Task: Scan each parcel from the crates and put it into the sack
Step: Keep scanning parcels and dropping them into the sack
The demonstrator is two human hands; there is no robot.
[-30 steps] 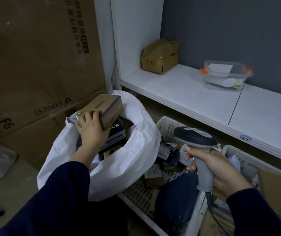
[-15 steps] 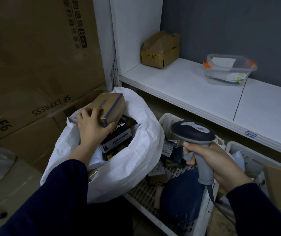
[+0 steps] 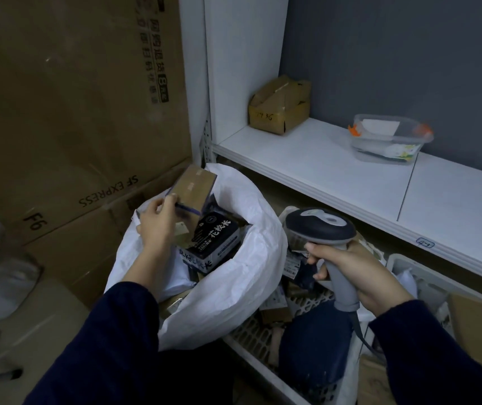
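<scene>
- Parcel (image 3: 196,185) tilts over the sack's (image 3: 233,302) far rim, left hand (image 3: 158,226) pinching its near corner.
- Right hand (image 3: 359,273) grips the scanner (image 3: 321,226) beside the sack, over the crate (image 3: 251,331).
- Likely the drop-in step; next, let go and reach for another.

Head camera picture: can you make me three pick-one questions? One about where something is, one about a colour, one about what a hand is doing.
1. Where is the clear tub? A on the white shelf; B on the floor; C on a chair.
2. What colour is the sack? A red; B white; C green.
3. What is the right hand doing? A waving; B lying flat; C holding the scanner.
Answers: A, the tub sits on the shelf; B, the sack is white; C, the hand curls round the scanner's handle.
</scene>
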